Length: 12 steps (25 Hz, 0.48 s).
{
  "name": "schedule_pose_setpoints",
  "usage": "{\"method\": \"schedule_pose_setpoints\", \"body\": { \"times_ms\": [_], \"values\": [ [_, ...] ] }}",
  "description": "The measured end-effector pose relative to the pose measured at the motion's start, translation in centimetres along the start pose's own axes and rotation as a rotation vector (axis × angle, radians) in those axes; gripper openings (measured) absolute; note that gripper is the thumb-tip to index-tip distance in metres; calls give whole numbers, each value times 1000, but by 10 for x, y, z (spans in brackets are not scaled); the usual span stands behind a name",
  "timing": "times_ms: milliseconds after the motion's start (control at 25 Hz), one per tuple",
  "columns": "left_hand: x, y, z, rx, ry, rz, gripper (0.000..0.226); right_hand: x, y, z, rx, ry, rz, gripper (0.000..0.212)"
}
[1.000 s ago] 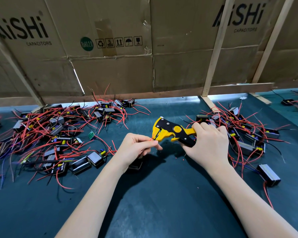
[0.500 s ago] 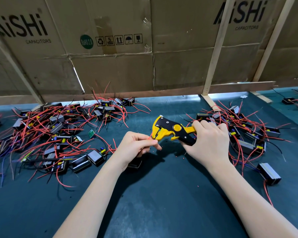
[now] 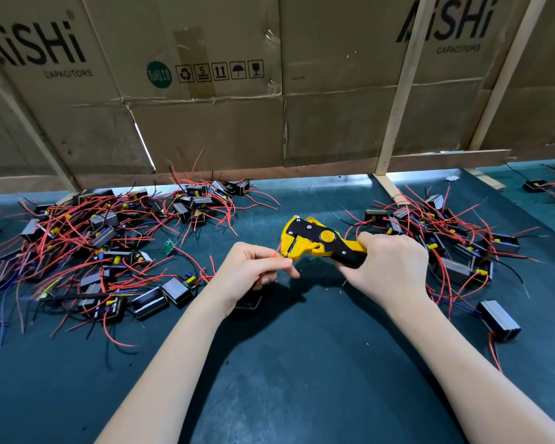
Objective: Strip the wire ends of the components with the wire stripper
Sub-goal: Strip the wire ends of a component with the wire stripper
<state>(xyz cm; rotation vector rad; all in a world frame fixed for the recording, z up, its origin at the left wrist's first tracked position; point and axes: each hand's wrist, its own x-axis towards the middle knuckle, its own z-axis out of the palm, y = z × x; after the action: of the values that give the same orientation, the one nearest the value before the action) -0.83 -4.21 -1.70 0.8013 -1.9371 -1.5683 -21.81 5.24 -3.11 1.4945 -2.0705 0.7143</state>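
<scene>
1. Right hand wrapped tight round the stripper handles; head points to 9 o'clock, mouth partly gaping.
2. Left hand pinches a red wire between thumb and forefinger, its end at the mouth; cannot tell if seated.
3. That wire's component sits under the left hand, mostly hidden.
4. Pile at 9 o'clock, second pile at 3, both on the mat.
5. Risks: end seated shallow or skewed, so the squeeze nicks strands or misses insulation; loose pinch lets the wire pull through.
</scene>
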Motion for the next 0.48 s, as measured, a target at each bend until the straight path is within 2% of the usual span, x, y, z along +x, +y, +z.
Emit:
{"method": "schedule_pose_setpoints", "body": {
  "times_ms": [120, 320, 480],
  "values": [
    [0, 2, 1, 0, -9, 7, 20, -2, 2, 0, -2, -2, 39, 62],
    [-2, 1, -4, 50, -16, -35, 22, 2, 15, 6, -27, 39, 135, 53],
    [0, 0, -3, 1, 34, -23, 26, 4, 25, 9, -15, 93, 218, 57]
  ]
}}
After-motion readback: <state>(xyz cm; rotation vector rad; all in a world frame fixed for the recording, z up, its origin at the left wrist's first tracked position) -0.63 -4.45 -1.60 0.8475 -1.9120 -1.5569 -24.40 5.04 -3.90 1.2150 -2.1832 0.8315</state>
